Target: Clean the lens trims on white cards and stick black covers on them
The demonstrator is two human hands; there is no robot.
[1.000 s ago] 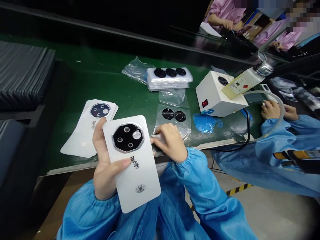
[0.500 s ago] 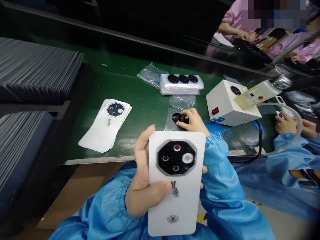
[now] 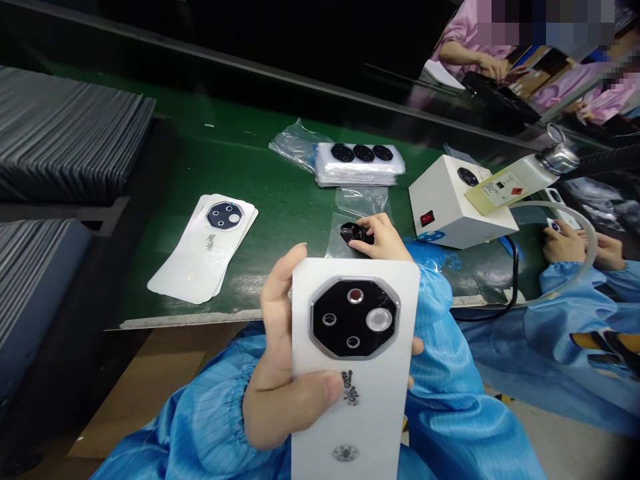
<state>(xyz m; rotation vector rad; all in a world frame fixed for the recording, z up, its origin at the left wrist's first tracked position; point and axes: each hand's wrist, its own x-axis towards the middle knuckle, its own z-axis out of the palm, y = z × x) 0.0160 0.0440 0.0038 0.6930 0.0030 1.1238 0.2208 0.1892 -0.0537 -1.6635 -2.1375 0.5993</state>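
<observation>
The left hand (image 3: pixel 273 360) curls around a white phone back (image 3: pixel 355 427), held above the worktop (image 3: pixel 280 200) and bearing dark script (image 3: pixel 351 388) too stylised to read. The right hand (image 3: pixel 383 239) pinches a black lens plate (image 3: pixel 354 233) on a plastic bag (image 3: pixel 361 200).

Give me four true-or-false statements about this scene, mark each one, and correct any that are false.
1. The left hand holds a white phone back with an octagonal black camera plate. True.
2. The right hand grips a screwdriver. False: it pinches a black lens piece on a clear plastic bag.
3. The switch on the white box is blue. False: the rocker switch is red.
4. A co-worker's hands show to the right of the white box. True.
</observation>
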